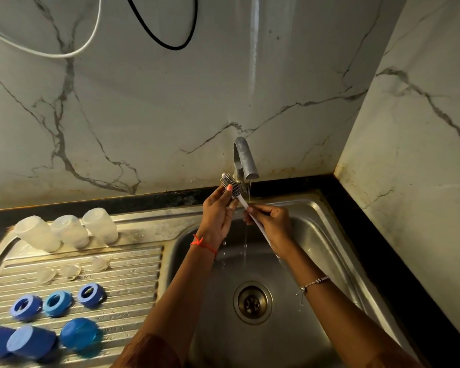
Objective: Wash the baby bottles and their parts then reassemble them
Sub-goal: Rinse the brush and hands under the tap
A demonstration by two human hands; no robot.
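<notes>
Bottles (69, 231) upturned (drainer (133, 264)), R hand (271, 221) grips brush (242, 202), L hand (218, 213) seemingly pinches bristles (235, 189)

Left hand (218, 208) pinching the bristle head of a brush (231, 185) beside the running tap (246, 160), right hand (270, 221) gripping its white handle over the sink (316, 235), three upturned bottles (67, 231) along the drainboard's (133, 274) back edge, nipples (71, 270), blue rings (57, 302) and caps (79, 333) nearer its front
</notes>
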